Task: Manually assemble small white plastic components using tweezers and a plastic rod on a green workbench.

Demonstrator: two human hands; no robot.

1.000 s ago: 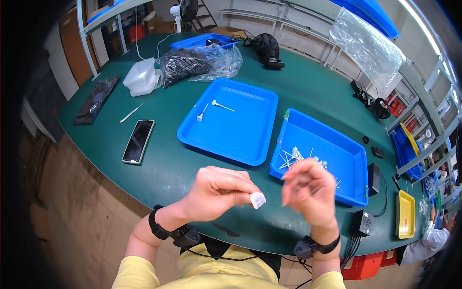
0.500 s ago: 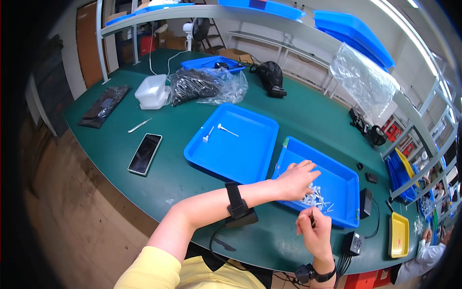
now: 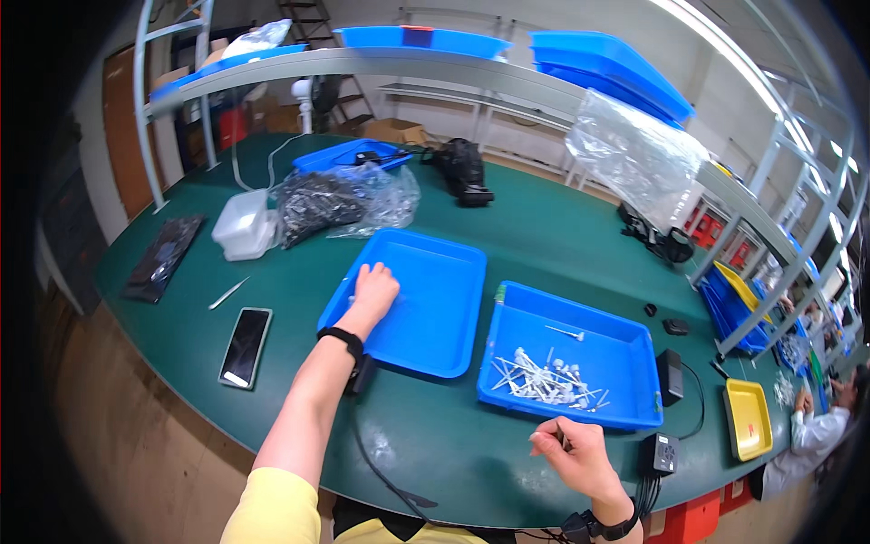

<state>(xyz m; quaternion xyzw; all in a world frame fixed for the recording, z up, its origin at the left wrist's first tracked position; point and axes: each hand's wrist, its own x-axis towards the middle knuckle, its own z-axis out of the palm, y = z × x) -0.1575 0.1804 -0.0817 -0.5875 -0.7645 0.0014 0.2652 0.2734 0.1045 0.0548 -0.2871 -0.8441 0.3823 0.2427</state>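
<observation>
My left hand (image 3: 372, 295) is over the left part of the left blue tray (image 3: 433, 349), fingers curled down and closed. What it holds, if anything, is hidden. A heap of small white plastic pieces with thin stems and wider heads (image 3: 548, 381) lies in the right blue tray (image 3: 625, 354). One such white stemmed piece (image 3: 566, 333) lies apart, farther back in that tray. My right hand (image 3: 573, 453) is just in front of the right tray, fingers curled in and thumb against them; I cannot make out anything between them. Both wrists wear black straps.
A phone (image 3: 246, 348) and tweezers (image 3: 228, 293) lie on the green table at left. Behind stand white tubs (image 3: 243, 227) and a plastic bag of dark material (image 3: 317, 204). A black box (image 3: 669, 376), a cabled device (image 3: 659, 455) and a yellow tray (image 3: 748, 419) are right. Another person (image 3: 811, 435) sits far right.
My left hand has swung from the heap in the right tray to the left tray. My right hand stays curled near the right tray's front edge. The whole view has shifted.
</observation>
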